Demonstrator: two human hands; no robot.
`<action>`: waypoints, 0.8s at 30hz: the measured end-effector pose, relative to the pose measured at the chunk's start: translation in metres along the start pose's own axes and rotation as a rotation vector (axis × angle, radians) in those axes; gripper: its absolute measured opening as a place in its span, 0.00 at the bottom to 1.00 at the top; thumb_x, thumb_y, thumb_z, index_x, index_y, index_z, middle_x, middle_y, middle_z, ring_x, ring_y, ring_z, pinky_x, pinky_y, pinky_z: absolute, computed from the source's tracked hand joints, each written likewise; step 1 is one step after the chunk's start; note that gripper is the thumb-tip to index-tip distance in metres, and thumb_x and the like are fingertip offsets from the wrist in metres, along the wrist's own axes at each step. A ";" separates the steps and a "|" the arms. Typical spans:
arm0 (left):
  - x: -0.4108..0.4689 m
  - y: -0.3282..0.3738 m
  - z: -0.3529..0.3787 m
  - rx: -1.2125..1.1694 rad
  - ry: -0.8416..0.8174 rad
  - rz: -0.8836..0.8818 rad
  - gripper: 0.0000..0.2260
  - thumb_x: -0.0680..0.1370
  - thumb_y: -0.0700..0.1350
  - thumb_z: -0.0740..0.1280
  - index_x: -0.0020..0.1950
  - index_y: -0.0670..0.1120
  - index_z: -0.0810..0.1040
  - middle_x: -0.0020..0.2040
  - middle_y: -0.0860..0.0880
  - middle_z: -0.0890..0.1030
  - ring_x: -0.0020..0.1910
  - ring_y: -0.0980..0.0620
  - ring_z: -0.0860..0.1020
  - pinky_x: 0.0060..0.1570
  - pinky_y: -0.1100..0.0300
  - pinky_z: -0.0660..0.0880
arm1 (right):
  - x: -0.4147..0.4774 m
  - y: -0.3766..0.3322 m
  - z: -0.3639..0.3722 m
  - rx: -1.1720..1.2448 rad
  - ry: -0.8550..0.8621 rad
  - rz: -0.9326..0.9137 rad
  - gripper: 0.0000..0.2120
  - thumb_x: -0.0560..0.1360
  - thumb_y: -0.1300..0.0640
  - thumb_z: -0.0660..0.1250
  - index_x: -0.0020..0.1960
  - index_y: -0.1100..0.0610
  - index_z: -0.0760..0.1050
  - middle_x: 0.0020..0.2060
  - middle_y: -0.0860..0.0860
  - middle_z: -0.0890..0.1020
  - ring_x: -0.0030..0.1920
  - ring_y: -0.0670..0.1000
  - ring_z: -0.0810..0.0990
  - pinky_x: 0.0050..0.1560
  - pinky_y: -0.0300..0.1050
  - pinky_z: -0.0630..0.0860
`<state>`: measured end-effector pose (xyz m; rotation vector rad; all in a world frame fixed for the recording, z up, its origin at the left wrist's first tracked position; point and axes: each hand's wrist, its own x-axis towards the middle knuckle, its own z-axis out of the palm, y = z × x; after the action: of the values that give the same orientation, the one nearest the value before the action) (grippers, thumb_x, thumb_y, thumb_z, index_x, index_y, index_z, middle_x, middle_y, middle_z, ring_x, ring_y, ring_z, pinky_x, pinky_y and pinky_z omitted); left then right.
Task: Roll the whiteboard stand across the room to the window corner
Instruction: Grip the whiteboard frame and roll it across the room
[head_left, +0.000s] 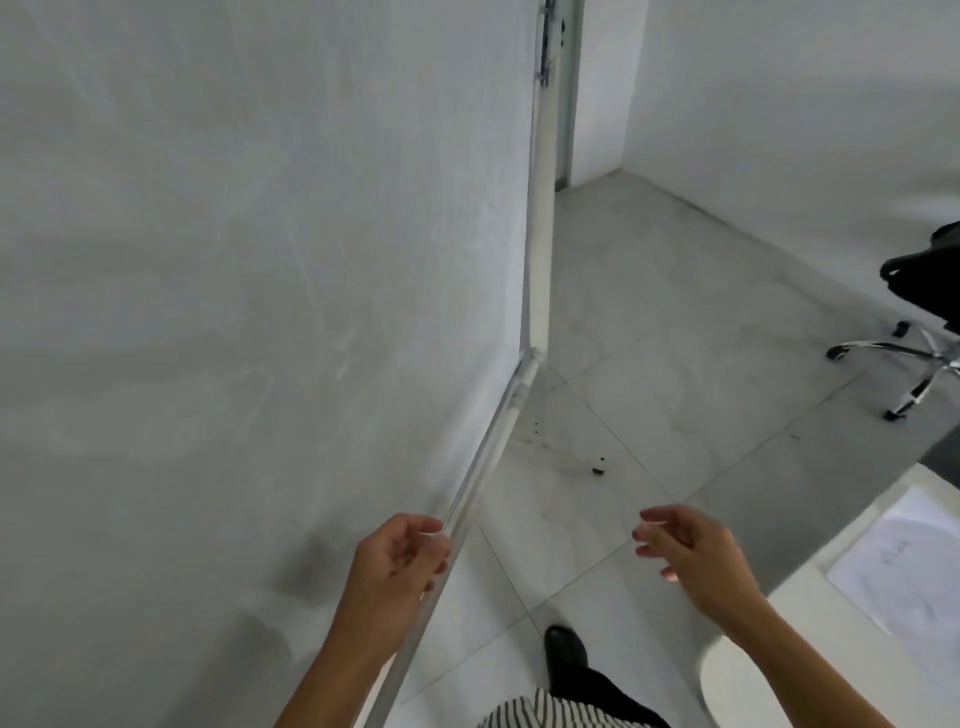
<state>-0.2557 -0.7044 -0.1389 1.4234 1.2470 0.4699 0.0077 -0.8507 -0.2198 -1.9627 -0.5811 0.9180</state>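
Left hand (400, 558) at smudged whiteboard (234, 286) metal edge.

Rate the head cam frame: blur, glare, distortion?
Head view: soft overall, right hand fingertips motion-smeared; wide-angle bend in the whiteboard edge; flat, dim light, no hard glare, only glints on the chair base; left hand at the board's frame fairly sharp.

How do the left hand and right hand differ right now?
The left hand is at the whiteboard, fingers curled by its bottom rail; the right hand hangs over the floor, touching nothing. The left hand's fingers curl inward; the right hand's are loosely spread. Both are bare, and neither shows a firm grip.
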 end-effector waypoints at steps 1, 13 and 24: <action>0.010 0.006 0.003 0.010 0.012 0.000 0.03 0.77 0.39 0.68 0.47 0.45 0.81 0.41 0.42 0.85 0.41 0.47 0.84 0.42 0.55 0.80 | 0.020 -0.009 -0.002 -0.011 -0.021 -0.012 0.03 0.76 0.57 0.67 0.50 0.52 0.78 0.41 0.48 0.86 0.40 0.44 0.85 0.41 0.46 0.81; 0.108 0.049 0.042 -0.036 0.036 -0.050 0.14 0.61 0.58 0.69 0.42 0.55 0.82 0.40 0.40 0.84 0.37 0.49 0.81 0.42 0.52 0.76 | 0.183 -0.093 0.001 -0.007 -0.087 -0.113 0.05 0.76 0.57 0.69 0.51 0.54 0.79 0.39 0.51 0.87 0.39 0.46 0.86 0.38 0.45 0.80; 0.229 0.150 0.143 0.041 0.075 0.036 0.11 0.65 0.57 0.70 0.43 0.55 0.82 0.40 0.46 0.84 0.41 0.46 0.83 0.44 0.54 0.78 | 0.338 -0.122 -0.091 -0.073 -0.115 -0.171 0.05 0.75 0.58 0.68 0.51 0.54 0.78 0.39 0.50 0.87 0.38 0.45 0.85 0.37 0.43 0.79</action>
<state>0.0089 -0.5454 -0.1278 1.4766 1.2989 0.5295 0.2825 -0.6018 -0.2117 -1.8996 -0.8454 0.9179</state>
